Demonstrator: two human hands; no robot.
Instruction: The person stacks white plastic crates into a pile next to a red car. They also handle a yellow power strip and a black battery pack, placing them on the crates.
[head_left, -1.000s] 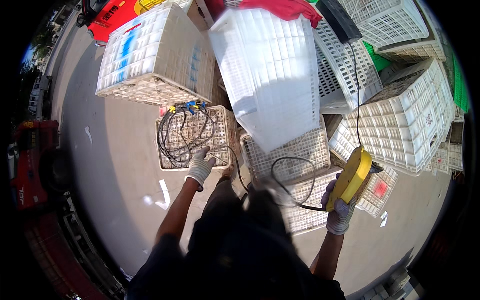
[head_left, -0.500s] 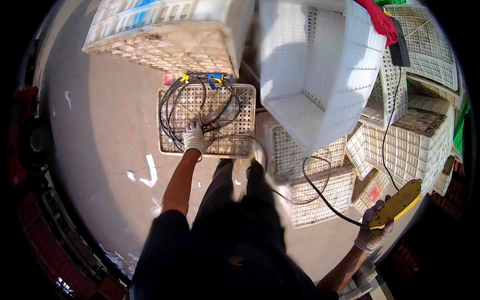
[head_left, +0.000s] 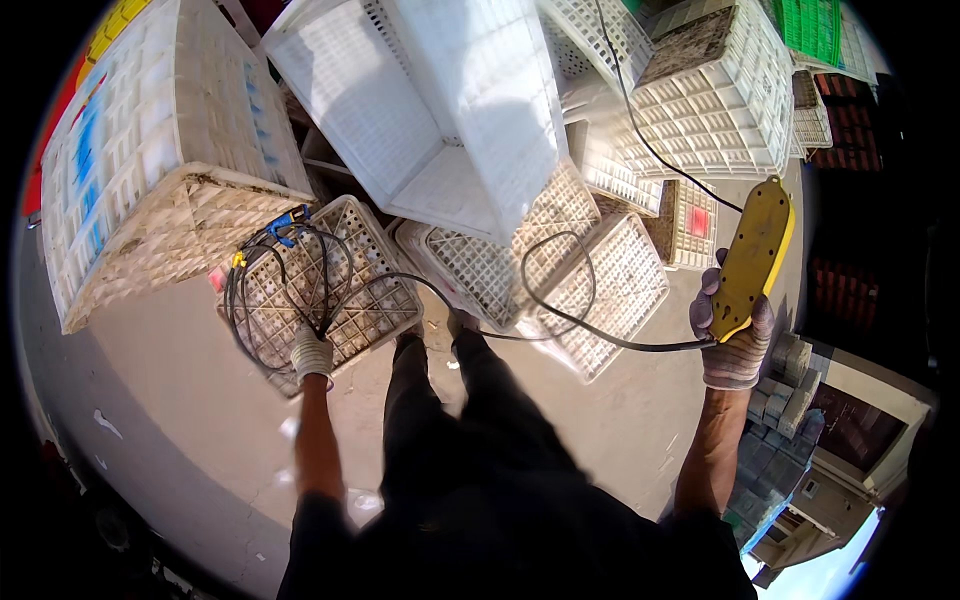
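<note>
- A concrete floor (head_left: 190,400) is seen beneath both hands, pale and sunlit, with a shadow across the lower left.
- A large white lattice crate (head_left: 150,160) with blue marking is observed up and to the left of the left hand's grip, resting on the floor.
- A second large white crate (head_left: 440,110), tilted, is noted above and between the two hands, leaning over smaller crates.
- Further white crates (head_left: 720,100) are stacked above the right hand's grip.
- A flat white crate (head_left: 350,280) is recorded directly above the left hand, lying on the floor; coiled black cable is draped over it.
- A similar flat crate (head_left: 620,280) lies to the left of the right hand's grip.
- The person's dark trousered legs (head_left: 450,420) are seen between the two arms.
- The yellow power strip (head_left: 752,258) is held upright and slightly tilted in the right hand (head_left: 732,340); the gloved grip is wrapped closed around its lower end.
- A black cable (head_left: 560,320) is seen running from the strip's lower end leftward in loops toward the left hand.
- The cable coil (head_left: 262,300) is gathered in the left hand (head_left: 312,352); the gloved grip is clenched around the strands at the coil's lower edge.
- Blue and yellow plugs (head_left: 285,218) are noted at the coil's top, well above the left grip.
</note>
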